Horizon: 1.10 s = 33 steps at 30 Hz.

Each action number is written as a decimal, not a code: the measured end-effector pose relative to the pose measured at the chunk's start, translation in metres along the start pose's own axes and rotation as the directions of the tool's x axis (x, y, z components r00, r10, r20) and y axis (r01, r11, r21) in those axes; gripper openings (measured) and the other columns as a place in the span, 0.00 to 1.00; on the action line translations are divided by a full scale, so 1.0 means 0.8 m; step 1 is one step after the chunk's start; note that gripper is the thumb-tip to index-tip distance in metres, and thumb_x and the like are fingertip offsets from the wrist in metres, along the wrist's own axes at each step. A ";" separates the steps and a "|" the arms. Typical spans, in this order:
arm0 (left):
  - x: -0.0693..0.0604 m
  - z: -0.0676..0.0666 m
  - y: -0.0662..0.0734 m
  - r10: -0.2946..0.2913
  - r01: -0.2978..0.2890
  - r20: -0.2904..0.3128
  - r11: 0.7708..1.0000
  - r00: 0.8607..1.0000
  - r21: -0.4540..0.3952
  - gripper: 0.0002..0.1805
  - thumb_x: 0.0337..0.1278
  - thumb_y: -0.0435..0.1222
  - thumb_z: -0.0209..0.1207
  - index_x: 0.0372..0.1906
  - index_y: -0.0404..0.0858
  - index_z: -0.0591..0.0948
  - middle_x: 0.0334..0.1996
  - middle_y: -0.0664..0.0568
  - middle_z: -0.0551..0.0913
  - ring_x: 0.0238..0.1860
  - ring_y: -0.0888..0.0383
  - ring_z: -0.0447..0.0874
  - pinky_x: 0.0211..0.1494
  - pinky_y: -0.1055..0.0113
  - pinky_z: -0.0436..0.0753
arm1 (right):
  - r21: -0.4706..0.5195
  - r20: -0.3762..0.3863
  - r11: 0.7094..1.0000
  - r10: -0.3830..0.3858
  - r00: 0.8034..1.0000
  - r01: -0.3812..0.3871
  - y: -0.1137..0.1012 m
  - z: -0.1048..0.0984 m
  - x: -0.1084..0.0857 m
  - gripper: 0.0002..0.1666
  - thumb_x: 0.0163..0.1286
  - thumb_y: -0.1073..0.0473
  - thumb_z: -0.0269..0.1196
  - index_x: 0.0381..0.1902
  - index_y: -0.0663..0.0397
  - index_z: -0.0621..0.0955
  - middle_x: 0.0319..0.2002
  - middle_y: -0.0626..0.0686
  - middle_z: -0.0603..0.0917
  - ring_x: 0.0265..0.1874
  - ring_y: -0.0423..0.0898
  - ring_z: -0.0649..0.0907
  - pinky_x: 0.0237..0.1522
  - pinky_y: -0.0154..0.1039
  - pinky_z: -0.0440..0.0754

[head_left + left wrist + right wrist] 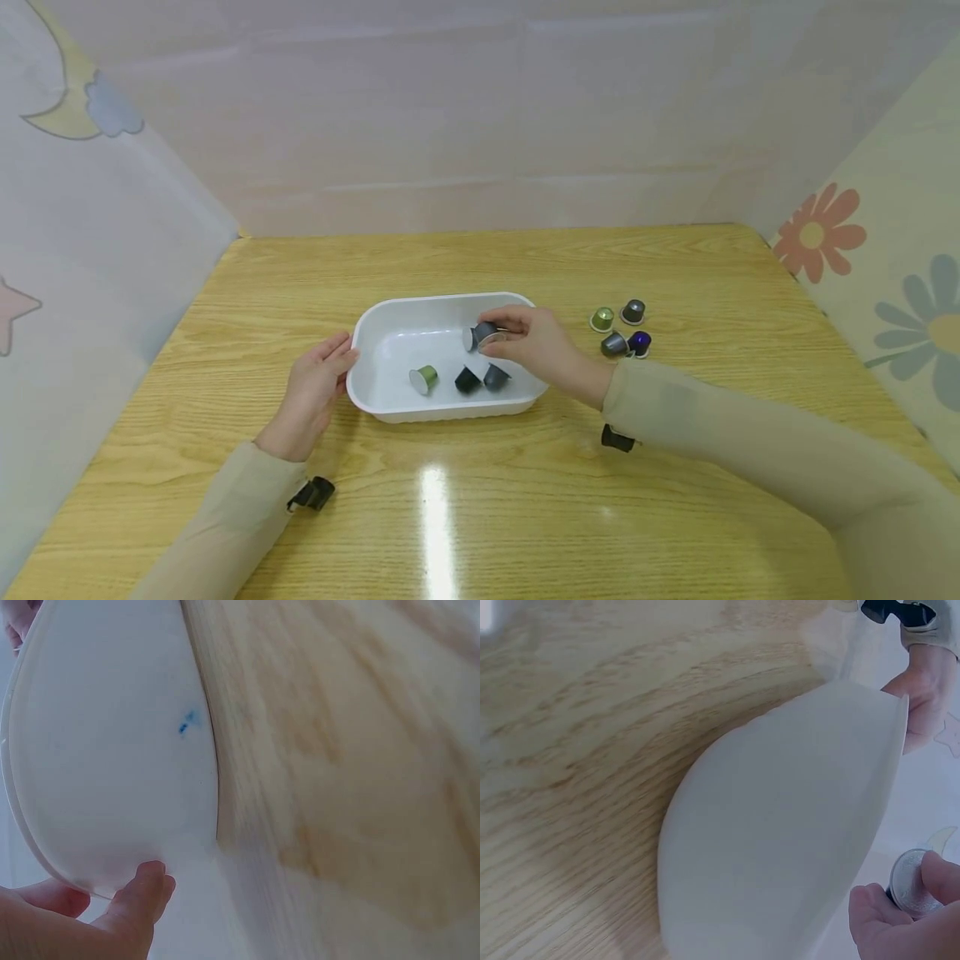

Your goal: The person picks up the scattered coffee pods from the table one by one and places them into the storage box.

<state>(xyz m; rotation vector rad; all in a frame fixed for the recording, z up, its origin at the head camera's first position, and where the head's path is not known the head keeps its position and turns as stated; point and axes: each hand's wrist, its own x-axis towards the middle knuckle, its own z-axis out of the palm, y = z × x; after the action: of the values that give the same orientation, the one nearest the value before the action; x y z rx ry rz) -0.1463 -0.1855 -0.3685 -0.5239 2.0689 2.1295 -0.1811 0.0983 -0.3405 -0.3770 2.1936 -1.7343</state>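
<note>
A white plastic tray (390, 332) sits on the wooden table. My left hand (311, 392) grips its left end, thumb at the rim and fingers against the outer wall, as the left wrist view also shows. Over the tray's right part, my right hand (536, 346) pinches a dark grey coffee capsule (909, 883), its silvery lid visible in the right wrist view. Inside the tray lie a green capsule (425, 379), a black capsule (467, 381) and a dark grey capsule (496, 377). Another grey capsule (470, 339) is close by the right fingertips, partly hidden.
Right of the tray, on the table, are a green capsule (602, 318), a dark grey capsule (633, 312), a grey capsule (614, 344) and a blue-purple capsule (640, 342). Pale printed sheets (480, 125) enclose the table at the back and sides.
</note>
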 end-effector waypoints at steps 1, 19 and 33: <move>0.000 0.000 0.000 0.000 0.000 -0.001 1.000 1.000 0.000 0.30 0.74 0.31 0.46 0.75 0.32 0.53 0.73 0.43 0.58 0.69 0.50 0.63 0.46 0.77 0.77 | 0.005 0.006 1.000 0.000 1.000 0.000 -0.001 0.003 0.001 0.27 0.62 0.74 0.66 0.60 0.70 0.75 0.57 0.63 0.79 0.52 0.51 0.81 0.48 0.36 0.81; -0.001 0.000 0.000 0.000 0.000 0.007 1.000 1.000 -0.001 0.31 0.74 0.31 0.47 0.76 0.32 0.53 0.73 0.43 0.58 0.69 0.50 0.63 0.48 0.76 0.77 | 0.087 0.006 0.995 0.052 0.999 -0.053 -0.005 0.028 0.023 0.27 0.62 0.76 0.64 0.60 0.71 0.75 0.56 0.65 0.80 0.53 0.52 0.81 0.49 0.36 0.80; 0.000 0.000 0.000 0.004 -0.004 0.005 1.000 1.000 0.001 0.30 0.74 0.30 0.46 0.75 0.31 0.52 0.73 0.42 0.58 0.69 0.50 0.62 0.47 0.77 0.77 | 0.080 0.019 0.988 0.131 0.991 -0.132 -0.016 0.046 0.042 0.28 0.62 0.74 0.65 0.62 0.67 0.75 0.54 0.60 0.82 0.52 0.49 0.82 0.50 0.37 0.79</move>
<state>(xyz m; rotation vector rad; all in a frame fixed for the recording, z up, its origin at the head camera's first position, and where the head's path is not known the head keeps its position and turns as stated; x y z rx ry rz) -0.1464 -0.1857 -0.3683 -0.5144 2.0704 2.1296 -0.1966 0.0496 -0.3388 -0.2190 2.0809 -1.7372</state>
